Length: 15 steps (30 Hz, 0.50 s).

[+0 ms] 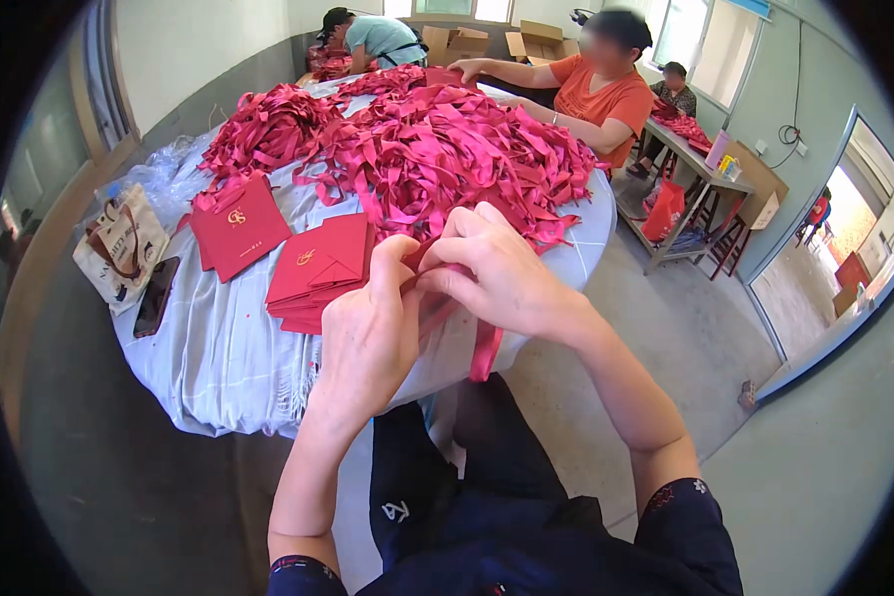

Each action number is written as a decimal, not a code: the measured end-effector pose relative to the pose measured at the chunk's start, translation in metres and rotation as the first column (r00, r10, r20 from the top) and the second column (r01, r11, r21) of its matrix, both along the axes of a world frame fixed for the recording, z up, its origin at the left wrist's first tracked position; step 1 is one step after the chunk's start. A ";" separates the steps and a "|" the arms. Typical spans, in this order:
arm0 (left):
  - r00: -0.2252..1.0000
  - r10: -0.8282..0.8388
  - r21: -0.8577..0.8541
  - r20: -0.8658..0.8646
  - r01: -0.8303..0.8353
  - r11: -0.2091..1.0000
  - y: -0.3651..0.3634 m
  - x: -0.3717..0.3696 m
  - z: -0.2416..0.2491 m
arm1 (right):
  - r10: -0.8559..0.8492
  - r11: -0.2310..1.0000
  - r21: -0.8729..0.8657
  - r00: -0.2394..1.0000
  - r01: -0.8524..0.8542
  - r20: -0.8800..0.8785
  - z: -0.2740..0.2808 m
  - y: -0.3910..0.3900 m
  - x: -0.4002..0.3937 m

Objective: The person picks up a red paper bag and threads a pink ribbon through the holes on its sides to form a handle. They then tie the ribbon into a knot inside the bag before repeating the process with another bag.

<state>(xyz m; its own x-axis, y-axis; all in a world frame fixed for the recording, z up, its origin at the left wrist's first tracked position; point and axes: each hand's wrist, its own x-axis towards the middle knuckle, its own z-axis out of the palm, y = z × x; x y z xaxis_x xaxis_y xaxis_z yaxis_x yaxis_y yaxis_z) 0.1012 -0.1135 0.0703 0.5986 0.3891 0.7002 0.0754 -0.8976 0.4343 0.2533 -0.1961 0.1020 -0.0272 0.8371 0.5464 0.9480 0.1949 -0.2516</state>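
Note:
Close together over the table's near edge, both hands are closed in a pinch. My left hand [363, 333] and my right hand [502, 270] meet at a red ribbon, whose loose end [486, 350] hangs below the right hand. Fingers hide most of what is between them. Just left of my left hand lies a stack of folded red paper bags [313, 263] with gold print. More red paper bags [240, 233] lie further left. Beyond my hands rises a large pile of red ribbons [447, 149].
The round table [209, 358] wears a pale cloth. A phone [156, 298], a canvas tote [119, 248] and clear plastic [169, 174] lie at its left. A person in orange [606, 99] works across the pile; others sit further back. A side bench [685, 169] stands right.

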 end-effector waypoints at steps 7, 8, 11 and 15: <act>1.000 -0.003 0.008 0.003 0.003 1.000 -0.003 0.002 -0.003 | 0.000 0.867 -0.458 0.918 -0.197 -0.396 0.030 0.010 0.013; 1.000 -0.003 -0.016 -0.014 0.003 1.000 -0.006 0.001 -0.001 | -0.004 0.871 -0.452 0.916 -0.194 -0.400 0.033 0.012 0.014; 1.000 0.010 -0.029 0.004 -0.010 1.000 -0.007 0.002 -0.003 | -0.041 0.838 -0.516 0.924 -0.175 -0.380 0.040 0.018 0.016; 1.000 -0.013 0.009 0.012 0.013 1.000 -0.006 0.001 -0.005 | -0.039 0.814 -0.562 0.951 -0.148 -0.308 0.045 0.021 0.015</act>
